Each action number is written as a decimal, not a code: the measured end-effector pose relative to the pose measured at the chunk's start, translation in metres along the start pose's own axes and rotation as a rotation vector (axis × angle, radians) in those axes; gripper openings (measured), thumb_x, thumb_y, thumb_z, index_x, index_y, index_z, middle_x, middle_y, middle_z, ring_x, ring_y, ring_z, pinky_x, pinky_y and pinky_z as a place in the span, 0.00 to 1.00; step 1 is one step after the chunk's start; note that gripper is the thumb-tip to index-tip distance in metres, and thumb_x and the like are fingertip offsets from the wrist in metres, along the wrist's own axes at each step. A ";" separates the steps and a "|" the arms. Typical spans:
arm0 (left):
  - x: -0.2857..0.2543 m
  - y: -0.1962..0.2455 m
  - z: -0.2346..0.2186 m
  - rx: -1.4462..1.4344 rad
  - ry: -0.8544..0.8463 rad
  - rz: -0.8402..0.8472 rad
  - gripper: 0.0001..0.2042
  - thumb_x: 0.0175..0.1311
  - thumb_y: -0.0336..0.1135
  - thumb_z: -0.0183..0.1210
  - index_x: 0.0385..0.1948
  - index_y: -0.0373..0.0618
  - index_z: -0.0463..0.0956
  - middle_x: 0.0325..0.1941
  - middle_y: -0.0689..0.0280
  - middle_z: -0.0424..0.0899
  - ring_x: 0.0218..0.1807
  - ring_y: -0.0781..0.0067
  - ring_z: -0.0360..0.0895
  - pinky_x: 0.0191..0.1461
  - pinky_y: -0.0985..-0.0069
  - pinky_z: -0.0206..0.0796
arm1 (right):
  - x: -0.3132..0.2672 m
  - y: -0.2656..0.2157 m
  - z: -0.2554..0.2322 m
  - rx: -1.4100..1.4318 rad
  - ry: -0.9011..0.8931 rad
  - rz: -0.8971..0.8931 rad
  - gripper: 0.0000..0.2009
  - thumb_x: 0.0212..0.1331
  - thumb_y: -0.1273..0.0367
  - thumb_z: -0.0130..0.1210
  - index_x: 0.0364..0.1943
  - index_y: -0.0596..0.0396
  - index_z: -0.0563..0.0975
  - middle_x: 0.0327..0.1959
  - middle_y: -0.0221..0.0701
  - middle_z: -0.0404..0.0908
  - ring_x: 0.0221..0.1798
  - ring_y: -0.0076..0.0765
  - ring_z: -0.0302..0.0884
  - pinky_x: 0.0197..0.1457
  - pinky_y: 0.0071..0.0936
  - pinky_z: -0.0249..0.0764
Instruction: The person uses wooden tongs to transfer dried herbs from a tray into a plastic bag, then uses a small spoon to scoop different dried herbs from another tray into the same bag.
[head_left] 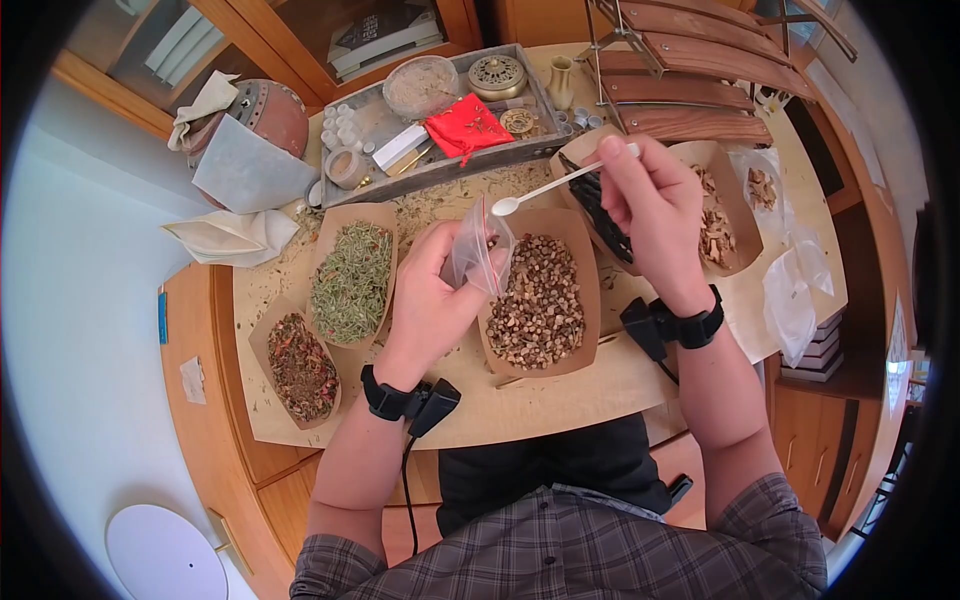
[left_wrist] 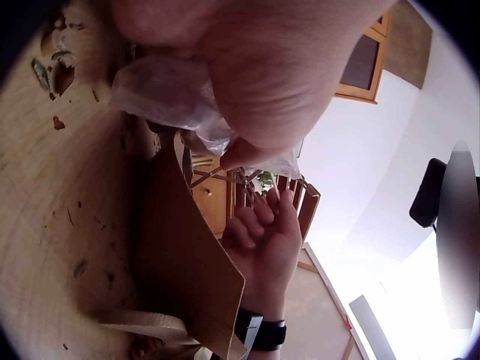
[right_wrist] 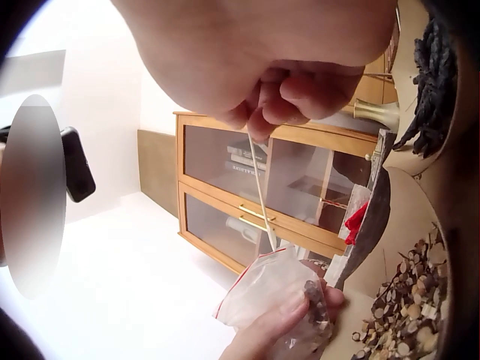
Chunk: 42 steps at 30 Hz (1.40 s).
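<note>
My left hand [head_left: 430,305] holds a small clear zip bag [head_left: 470,255] with a red line along its mouth, above the left edge of a paper tray [head_left: 590,300] of chopped brown pieces [head_left: 540,310]. Some dark bits [right_wrist: 316,300] show inside the bag in the right wrist view. Between thumb and fingers, my right hand [head_left: 662,215] pinches the end of a long, thin white spoon [head_left: 560,184]. The spoon slants down to the left, its bowl right at the bag's opening. In the left wrist view the bag [left_wrist: 169,94] hangs beside the tray's brown wall [left_wrist: 187,255].
Left stand trays of green dried herb [head_left: 352,270] and reddish mixed herb [head_left: 303,370]. Right are trays of dark strips [head_left: 600,210] and pale slices [head_left: 715,230]. Behind, a grey wooden tray [head_left: 450,172] holds a red cloth [head_left: 468,128] and a brass burner [head_left: 497,76]. A folded slatted chair [head_left: 690,90] stands back right.
</note>
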<state>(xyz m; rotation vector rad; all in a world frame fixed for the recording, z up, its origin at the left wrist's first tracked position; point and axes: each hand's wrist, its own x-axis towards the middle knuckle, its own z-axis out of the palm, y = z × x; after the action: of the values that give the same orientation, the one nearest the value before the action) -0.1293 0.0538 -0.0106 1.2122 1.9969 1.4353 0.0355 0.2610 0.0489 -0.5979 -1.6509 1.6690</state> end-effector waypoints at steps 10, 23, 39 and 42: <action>0.000 0.003 0.003 -0.059 0.043 -0.003 0.14 0.76 0.27 0.71 0.58 0.41 0.81 0.54 0.70 0.86 0.54 0.82 0.83 0.60 0.76 0.76 | 0.007 0.021 0.000 -0.303 0.126 -0.104 0.18 0.79 0.61 0.66 0.32 0.61 0.83 0.21 0.20 0.74 0.27 0.14 0.64 0.30 0.25 0.62; 0.000 0.004 0.002 -0.043 0.047 0.012 0.14 0.76 0.28 0.71 0.57 0.41 0.81 0.53 0.70 0.86 0.54 0.82 0.83 0.61 0.76 0.76 | 0.004 0.012 0.003 -0.574 -0.211 -0.023 0.22 0.75 0.57 0.67 0.31 0.65 0.82 0.19 0.36 0.69 0.25 0.29 0.62 0.31 0.37 0.66; 0.001 0.008 0.001 -0.041 0.042 -0.002 0.14 0.75 0.28 0.72 0.57 0.41 0.81 0.53 0.69 0.87 0.54 0.81 0.84 0.61 0.75 0.77 | 0.005 0.006 0.001 -0.567 -0.352 0.078 0.20 0.73 0.58 0.66 0.33 0.65 0.86 0.20 0.38 0.73 0.24 0.32 0.67 0.34 0.37 0.69; 0.001 0.010 0.001 -0.032 0.040 -0.008 0.14 0.75 0.28 0.72 0.57 0.41 0.81 0.53 0.69 0.87 0.54 0.81 0.84 0.61 0.75 0.77 | 0.004 0.003 0.002 -0.561 -0.353 0.094 0.20 0.73 0.58 0.66 0.33 0.66 0.86 0.20 0.38 0.73 0.25 0.31 0.67 0.33 0.37 0.69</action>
<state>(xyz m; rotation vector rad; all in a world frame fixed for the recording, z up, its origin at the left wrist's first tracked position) -0.1246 0.0560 -0.0020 1.1692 1.9949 1.4937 0.0310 0.2630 0.0466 -0.6776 -2.4141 1.4246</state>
